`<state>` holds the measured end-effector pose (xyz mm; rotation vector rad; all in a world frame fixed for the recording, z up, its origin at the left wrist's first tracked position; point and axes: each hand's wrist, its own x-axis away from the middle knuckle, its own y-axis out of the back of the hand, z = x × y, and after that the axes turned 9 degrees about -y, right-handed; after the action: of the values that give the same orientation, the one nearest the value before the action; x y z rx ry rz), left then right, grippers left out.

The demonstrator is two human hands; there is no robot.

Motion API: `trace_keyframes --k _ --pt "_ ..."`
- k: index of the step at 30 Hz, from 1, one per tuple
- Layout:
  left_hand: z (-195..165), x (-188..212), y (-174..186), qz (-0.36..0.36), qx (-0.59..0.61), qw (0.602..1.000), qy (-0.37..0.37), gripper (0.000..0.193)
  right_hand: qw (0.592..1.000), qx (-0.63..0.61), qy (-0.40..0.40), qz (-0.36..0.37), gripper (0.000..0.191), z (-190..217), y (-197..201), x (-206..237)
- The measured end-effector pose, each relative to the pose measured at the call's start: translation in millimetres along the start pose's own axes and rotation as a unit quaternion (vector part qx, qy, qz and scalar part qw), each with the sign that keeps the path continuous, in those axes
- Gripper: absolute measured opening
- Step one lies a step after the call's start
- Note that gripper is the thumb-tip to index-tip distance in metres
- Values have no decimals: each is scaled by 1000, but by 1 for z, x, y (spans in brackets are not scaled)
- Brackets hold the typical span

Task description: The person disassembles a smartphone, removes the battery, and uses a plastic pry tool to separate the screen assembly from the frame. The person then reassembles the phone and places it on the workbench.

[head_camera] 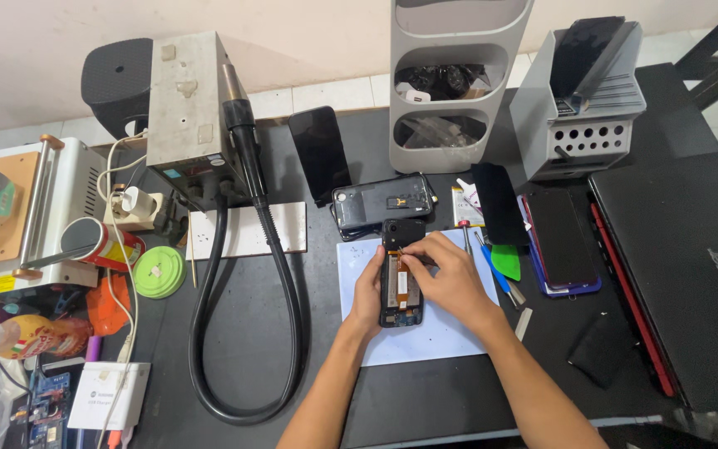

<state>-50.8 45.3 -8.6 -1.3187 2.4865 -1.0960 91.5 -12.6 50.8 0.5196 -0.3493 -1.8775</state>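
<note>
An opened black phone (400, 274) with its back off and orange insides showing lies on a white sheet (425, 333) at the table's middle. My left hand (367, 295) grips the phone's left edge. My right hand (450, 278) rests over its right side, with fingertips pinched on a small part near the upper middle of the phone. What the fingertips pinch is too small to tell.
A hot-air station (189, 116) with a thick black hose (243, 333) stands at left. Another opened phone (382, 199), a dark phone (319, 154), a grey organiser (450, 83), a purple-edged phone (560, 241), a green pick (506, 261) and a black laptop (691, 266) lie around.
</note>
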Motion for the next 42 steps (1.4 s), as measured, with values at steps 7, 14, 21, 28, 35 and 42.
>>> trace_keyframes --k 7,14,21,28,35,42 --pt "-2 1 -1 5 -11 1000 1 60 1000 12 -8 -27 12 2 -5 1" --pt "-1 -1 1 -3 -22 1000 17 57 996 -18 -86 -8 14 2 -5 -2" --pt "-1 -1 0 -35 -12 999 -2 52 989 79 84 -93 9 -1 -15 4" --pt "2 0 -3 -35 -8 999 -5 50 974 132 129 -134 10 0 -23 6" --pt "3 -1 -3 -22 7 1000 8 52 979 94 128 -126 9 -2 -15 2" --pt "-7 0 -5 59 38 998 6 66 985 19 40 -167 20 -7 -2 -4"
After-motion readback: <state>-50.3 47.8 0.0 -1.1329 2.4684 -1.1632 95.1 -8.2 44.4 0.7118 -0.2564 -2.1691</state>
